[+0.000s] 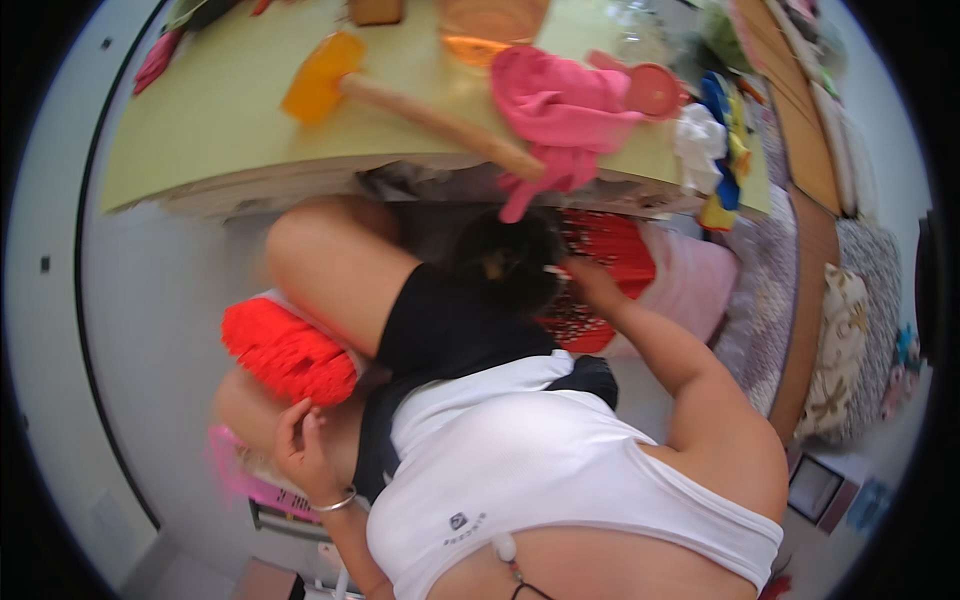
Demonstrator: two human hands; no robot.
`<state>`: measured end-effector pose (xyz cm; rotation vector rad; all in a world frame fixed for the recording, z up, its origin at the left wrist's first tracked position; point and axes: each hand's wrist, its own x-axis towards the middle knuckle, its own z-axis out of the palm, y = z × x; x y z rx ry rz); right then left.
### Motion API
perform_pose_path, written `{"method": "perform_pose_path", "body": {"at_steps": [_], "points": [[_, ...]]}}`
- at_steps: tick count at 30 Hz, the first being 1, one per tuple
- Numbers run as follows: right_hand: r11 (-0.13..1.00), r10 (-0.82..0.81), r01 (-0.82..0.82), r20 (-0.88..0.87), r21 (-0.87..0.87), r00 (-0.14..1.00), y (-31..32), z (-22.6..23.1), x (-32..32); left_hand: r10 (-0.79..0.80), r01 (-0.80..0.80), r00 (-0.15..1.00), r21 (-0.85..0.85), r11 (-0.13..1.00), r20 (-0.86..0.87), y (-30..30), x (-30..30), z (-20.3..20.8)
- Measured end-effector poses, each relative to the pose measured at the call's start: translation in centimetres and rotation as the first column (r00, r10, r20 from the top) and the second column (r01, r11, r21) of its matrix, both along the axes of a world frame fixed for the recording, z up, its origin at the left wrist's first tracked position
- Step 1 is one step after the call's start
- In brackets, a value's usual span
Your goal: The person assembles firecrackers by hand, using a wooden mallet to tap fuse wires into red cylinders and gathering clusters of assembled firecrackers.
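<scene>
My left hand (308,452), a bangle at its wrist, is beside a bright red shaggy bundle (290,350) that rests between my bent legs. Its fingers are slightly bent and apart, with nothing visible in them. Under the table's edge, my right hand (597,287) reaches to the side of a dark round thing (508,262), perhaps a bin or bag, too blurred to name. A small white bit shows at those fingertips; whether they grip anything is unclear. Behind this hand lies a red and white patterned sheet or bag (610,250).
On the pale yellow table (220,135) lie an orange-headed mallet (430,120) with a wooden handle, a pink cloth or glove (565,100), a crumpled white tissue (698,138) and a clear container of orange liquid (490,35). A cushion (838,340) is at the right.
</scene>
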<state>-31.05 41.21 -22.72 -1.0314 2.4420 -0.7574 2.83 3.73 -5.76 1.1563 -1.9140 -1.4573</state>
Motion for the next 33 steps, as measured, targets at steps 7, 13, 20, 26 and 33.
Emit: {"method": "perform_pose_path", "body": {"at_steps": [7, 13, 20, 26, 33], "points": [[0.925, 0.008, 0.071, -0.207, 0.374, 0.978, 22.9, -12.5, -2.1, 0.199, -0.2, 0.964, 0.014, 0.98, -0.176, -2.3, -0.6, 0.6], [0.78, -0.155, 0.239, -0.191, 0.578, 0.969, 18.0, -10.3, -3.7, 0.354, -0.323, 0.88, 0.146, 0.935, -0.318, -4.2, -1.4, 0.7], [0.966, -0.083, 0.036, 0.173, 0.258, 0.981, -1.8, 2.9, -4.6, 0.308, -0.197, 0.871, 0.303, 0.933, -0.383, -6.1, -2.1, -1.1], [0.955, 0.168, -0.167, -0.018, -0.245, 0.986, -16.7, 15.6, -0.2, 0.197, -0.028, 0.852, 0.334, 0.942, -0.486, -9.8, -5.3, -2.3], [0.828, 0.465, -0.482, -0.129, -0.288, 0.876, -26.7, 19.8, 5.6, 0.002, 0.09, 0.944, 0.264, 0.96, -0.329, -11.4, -9.7, -2.8]]}}
